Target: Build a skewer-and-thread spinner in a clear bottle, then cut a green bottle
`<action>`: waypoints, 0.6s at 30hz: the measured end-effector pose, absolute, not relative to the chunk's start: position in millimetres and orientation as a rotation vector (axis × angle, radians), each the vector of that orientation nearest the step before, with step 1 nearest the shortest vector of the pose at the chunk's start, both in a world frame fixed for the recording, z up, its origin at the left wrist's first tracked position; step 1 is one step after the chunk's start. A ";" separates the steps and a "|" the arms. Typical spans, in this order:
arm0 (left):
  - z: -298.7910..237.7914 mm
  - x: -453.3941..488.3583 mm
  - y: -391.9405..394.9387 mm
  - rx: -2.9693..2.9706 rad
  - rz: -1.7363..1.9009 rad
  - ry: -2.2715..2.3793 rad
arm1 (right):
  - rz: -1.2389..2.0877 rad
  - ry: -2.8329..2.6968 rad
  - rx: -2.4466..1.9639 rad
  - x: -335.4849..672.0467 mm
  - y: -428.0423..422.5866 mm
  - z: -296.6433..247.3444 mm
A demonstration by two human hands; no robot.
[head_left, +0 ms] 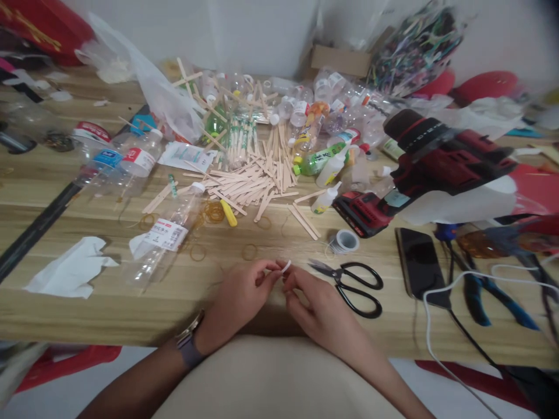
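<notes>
Close to the table's front edge, my left hand [244,294] and my right hand [321,302] meet with fingertips pinched together. Between them is a small white curved piece [286,267], too small to tell its kind. Black-handled scissors [349,282] lie just right of my right hand, blades pointing left. Beyond them sits a spool of thin cord [345,241]. To the left of my hands a clear plastic bottle [163,238] with a white label lies on its side. A rubber band [250,251] rests on the wood just beyond my fingers.
A pile of wooden sticks [257,183] covers the middle, with plastic bottles [314,125] behind. On the right are a red cordless drill [441,169], a phone [421,265], blue-handled pliers [493,294] and a white cable [428,326]. White tissue [72,270] lies left.
</notes>
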State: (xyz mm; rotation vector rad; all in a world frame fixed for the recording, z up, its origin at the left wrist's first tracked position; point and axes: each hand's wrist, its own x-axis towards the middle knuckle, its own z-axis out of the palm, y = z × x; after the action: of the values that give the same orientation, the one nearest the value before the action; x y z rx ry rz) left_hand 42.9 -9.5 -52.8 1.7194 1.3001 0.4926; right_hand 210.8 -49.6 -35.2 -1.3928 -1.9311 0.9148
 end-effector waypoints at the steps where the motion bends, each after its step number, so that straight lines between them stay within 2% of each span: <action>1: -52.0 42.7 -9.8 1.758 0.497 1.303 | 0.918 -1.940 -1.391 210.5 -49.7 -34.1; 10: -49.0 41.7 -13.2 2.080 0.440 1.278 | 0.942 -1.954 -1.359 210.2 -47.5 -36.5; 18: -48.8 42.8 -10.8 2.062 0.435 1.292 | 0.935 -1.878 -1.261 209.8 -45.9 -40.1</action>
State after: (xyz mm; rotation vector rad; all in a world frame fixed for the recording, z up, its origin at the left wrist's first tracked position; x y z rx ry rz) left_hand 42.8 -10.8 -48.8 2.0622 1.2923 0.4348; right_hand 209.8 -45.9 -40.1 -1.2608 -1.8784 0.9348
